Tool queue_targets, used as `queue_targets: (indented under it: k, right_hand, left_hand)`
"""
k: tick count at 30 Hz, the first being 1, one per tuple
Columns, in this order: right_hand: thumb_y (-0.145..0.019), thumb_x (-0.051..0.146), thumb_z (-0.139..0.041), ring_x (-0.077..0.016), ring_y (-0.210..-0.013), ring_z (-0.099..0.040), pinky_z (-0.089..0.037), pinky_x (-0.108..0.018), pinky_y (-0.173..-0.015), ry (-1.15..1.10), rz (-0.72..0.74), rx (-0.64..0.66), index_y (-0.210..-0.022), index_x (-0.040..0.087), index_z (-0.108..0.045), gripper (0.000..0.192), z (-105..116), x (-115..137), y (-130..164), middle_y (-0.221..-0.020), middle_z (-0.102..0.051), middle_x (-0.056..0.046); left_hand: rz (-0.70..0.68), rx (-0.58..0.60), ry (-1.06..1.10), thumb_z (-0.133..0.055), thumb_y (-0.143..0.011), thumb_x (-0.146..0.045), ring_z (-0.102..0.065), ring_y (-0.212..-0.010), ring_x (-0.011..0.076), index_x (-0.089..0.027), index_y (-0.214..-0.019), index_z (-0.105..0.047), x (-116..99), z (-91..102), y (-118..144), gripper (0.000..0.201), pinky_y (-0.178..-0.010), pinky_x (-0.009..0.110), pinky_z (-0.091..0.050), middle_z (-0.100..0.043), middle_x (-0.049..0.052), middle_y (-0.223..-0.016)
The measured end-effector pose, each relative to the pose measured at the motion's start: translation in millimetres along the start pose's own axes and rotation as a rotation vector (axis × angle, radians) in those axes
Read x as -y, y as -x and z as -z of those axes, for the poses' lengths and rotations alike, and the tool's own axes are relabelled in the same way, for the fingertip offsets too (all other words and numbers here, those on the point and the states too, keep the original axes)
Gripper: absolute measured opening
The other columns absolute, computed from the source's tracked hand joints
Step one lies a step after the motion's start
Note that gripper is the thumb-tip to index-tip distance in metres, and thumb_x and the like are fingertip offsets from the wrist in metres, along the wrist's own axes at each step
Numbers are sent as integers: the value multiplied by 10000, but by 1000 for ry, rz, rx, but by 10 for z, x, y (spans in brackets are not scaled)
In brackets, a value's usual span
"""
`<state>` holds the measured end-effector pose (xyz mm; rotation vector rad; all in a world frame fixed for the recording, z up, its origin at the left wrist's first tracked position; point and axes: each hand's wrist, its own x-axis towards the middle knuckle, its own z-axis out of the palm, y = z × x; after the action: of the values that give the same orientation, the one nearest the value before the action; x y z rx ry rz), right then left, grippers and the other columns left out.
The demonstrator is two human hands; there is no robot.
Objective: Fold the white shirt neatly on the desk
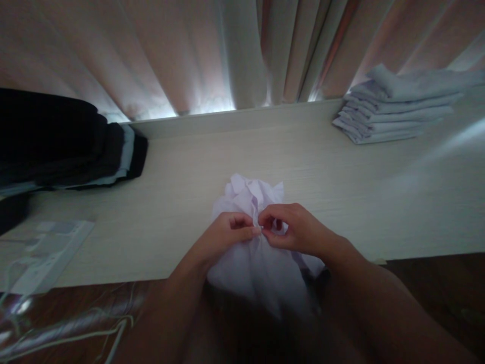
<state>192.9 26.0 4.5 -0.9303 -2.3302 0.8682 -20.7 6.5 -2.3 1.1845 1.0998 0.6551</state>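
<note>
I look down on a pale table, with curtains hanging beyond its far edge. Dark folded clothes sit toward its left end; a white folded stack lies by the far edge, to the right. White cloth bunches over the middle of the near edge, its ridge pointing toward the far edge. My left hand and right hand flank that ridge, neither nearer, each grip pinching it.

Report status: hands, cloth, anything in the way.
Left hand and right hand pinching white cloth. Cloth bunched, partly on pale tabletop. Folded white stack and dark pile apart, not blocking hands.
</note>
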Motion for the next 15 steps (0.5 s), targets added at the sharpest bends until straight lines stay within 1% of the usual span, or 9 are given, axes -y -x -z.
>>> queue_targets:
  k: [3, 6, 10, 15]
  right_hand:
    - [-795, 183, -661, -130, -689, -591, -439, -242, -666, 23, -11, -18, -909, 213, -672, 119, -19, -4, -3, -803, -681, 5]
    - [-801, 198, -665, -130, -684, -589, -435, -246, -670, 63, -31, -14, -903, 212, -677, 104, -31, -3, -11, -794, -682, 4]
    - [-804, 193, -660, -130, -680, -584, -430, -247, -667, 96, -46, -13, -903, 206, -676, 101, -31, -6, -19, -796, -681, 2]
    - [-820, 207, -653, -130, -669, -581, -423, -243, -655, 113, -45, -5, -899, 208, -682, 85, -38, -21, -18, -785, -683, -1]
  left_hand:
    - [-44, -31, -38, -726, -765, -412, -487, -605, 120, -147, -673, -653, -48, -37, 18, 290, -591, 238, -358, -563, -14, -621]
    - [-50, -65, -93, -688, -791, -372, -485, -610, 123, -152, -655, -632, -77, -53, 28, 265, -596, 241, -354, -557, -18, -615]
    - [-49, -83, -154, -653, -786, -296, -474, -601, 124, -160, -625, -610, -84, -35, 31, 216, -597, 244, -351, -552, -25, -599]
    - [-16, -111, -180, -640, -769, -303, -482, -606, 131, -159, -635, -615, -78, -33, 38, 199, -586, 247, -347, -564, -20, -613]
